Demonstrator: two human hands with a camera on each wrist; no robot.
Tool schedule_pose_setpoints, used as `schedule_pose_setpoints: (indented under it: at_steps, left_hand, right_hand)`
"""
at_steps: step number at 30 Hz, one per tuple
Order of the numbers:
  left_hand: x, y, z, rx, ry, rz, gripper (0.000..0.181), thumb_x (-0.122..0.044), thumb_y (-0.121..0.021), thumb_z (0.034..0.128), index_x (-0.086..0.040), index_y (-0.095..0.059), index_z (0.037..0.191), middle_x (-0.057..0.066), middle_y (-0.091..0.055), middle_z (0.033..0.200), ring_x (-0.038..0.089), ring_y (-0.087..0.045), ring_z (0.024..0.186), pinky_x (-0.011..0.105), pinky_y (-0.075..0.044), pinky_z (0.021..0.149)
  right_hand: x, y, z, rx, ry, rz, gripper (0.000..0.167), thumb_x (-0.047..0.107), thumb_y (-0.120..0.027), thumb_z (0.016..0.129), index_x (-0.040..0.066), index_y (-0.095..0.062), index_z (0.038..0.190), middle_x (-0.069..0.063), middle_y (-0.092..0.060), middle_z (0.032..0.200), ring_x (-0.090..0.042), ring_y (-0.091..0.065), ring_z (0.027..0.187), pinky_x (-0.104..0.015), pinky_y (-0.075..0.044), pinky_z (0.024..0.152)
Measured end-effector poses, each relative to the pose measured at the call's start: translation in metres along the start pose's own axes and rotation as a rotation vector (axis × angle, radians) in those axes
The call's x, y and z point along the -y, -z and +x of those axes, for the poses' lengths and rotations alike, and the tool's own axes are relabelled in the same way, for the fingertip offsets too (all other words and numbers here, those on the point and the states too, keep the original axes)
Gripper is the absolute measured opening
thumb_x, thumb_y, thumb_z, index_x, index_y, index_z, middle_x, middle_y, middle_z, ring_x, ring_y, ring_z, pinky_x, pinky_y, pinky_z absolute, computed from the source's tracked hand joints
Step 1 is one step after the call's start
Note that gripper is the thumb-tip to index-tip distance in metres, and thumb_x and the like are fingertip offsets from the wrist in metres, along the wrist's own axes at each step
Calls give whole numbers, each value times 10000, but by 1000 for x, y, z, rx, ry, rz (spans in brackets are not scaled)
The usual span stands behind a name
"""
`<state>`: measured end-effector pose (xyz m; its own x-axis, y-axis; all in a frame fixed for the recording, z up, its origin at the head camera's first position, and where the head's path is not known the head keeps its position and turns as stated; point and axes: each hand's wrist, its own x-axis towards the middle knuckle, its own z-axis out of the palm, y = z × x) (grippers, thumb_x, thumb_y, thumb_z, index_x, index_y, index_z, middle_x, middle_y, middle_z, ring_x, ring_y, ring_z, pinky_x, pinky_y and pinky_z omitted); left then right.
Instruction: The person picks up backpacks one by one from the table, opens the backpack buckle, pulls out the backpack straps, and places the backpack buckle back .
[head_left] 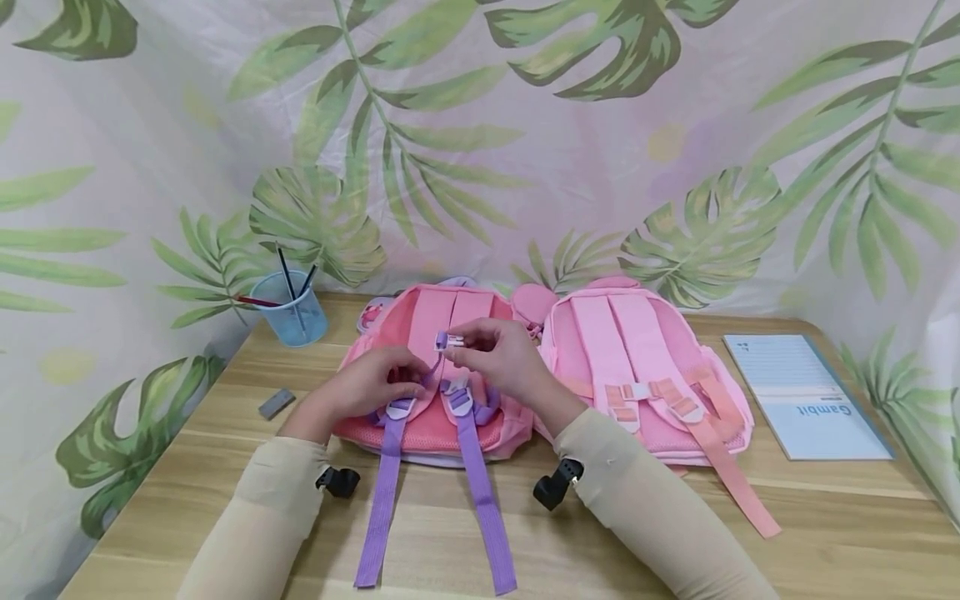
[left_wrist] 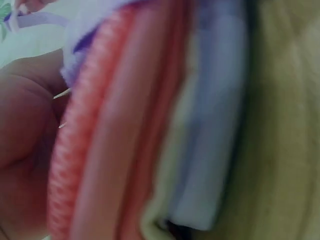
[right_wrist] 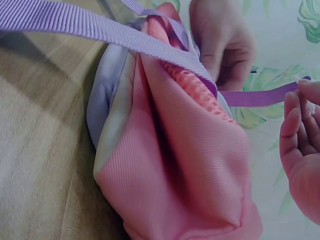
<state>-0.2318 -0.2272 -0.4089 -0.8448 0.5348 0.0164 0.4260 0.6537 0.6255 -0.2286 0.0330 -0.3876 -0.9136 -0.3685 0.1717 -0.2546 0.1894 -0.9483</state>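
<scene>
A coral-pink backpack (head_left: 393, 329) lies with its shoulder straps up on the table. My right hand (head_left: 502, 354) pinches a whitish plastic buckle (head_left: 454, 341) above it, between thumb and fingers. From the buckle a thin purple strap (right_wrist: 260, 98) runs down to the backpack. My left hand (head_left: 378, 382) is at the backpack's left side, fingers curled at the lower part of this strap; its fingertips are partly hidden. Two wide purple webbing tails (head_left: 381, 508) hang from white adjusters toward the front. The left wrist view is blurred and shows the backpack's edge (left_wrist: 120, 120) beside my palm.
A light-pink backpack (head_left: 558, 333) with orange straps and a fastened white buckle (head_left: 637, 391) lies to the right. Farther right is a blue-and-white notebook (head_left: 832, 425). A blue mesh cup (head_left: 300, 323) holding pens stands back left, a grey block (head_left: 277, 404) before it.
</scene>
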Motion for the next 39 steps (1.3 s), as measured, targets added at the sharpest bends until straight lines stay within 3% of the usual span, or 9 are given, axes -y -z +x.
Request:
schedule_pose_setpoints:
  at_steps: [9,15,21,27,32,39]
  left_hand:
    - [8,-5,2,-16,-25,98,187,-140,-820,965,-119,-826,1151,-12,-754,1074,148,-684,1029,430,-584,979]
    - [11,-6,4,-6,-25,121,190,-151,-831,957,-124,-846,1145,-7,-731,1055,140,-671,1001,390,-572,944]
    - [13,-6,4,-7,-49,135,170,-145,-826,961,-115,-852,1126,3,-726,1031,141,-663,975,375,-563,913]
    - [13,-6,6,4,-73,187,172,-150,-815,973,-95,-850,1132,7,-707,1015,128,-630,947,340,-548,873]
    - [10,-5,6,7,-63,187,184,-143,-819,968,-81,-848,1139,11,-698,1008,128,-618,941,325,-540,860]
    - [10,-6,3,13,-45,189,187,-162,-812,977,-85,-845,1144,14,-703,1025,137,-622,960,345,-540,881]
  right_hand:
    - [2,1,-1,-4,-74,101,265,134,-856,930,63,-816,1182,-64,-814,913,-242,-760,871,-357,-605,787]
    - [0,3,-2,10,-113,185,265,83,-836,940,23,-800,1195,-36,-810,891,-184,-754,822,-332,-613,770]
    - [-4,5,-4,26,-136,317,272,20,-796,956,-40,-772,1220,-45,-802,865,-139,-714,672,-302,-593,622]
    - [-3,8,-7,-2,-152,412,297,-27,-772,957,-99,-740,1243,11,-809,870,-104,-760,751,-287,-642,742]
    - [2,8,-7,-4,-140,465,321,-84,-734,959,-174,-688,1264,24,-803,866,-105,-773,755,-286,-653,748]
    - [2,3,-9,-23,-125,490,321,-82,-717,974,-174,-681,1280,14,-815,907,-116,-783,750,-310,-661,786]
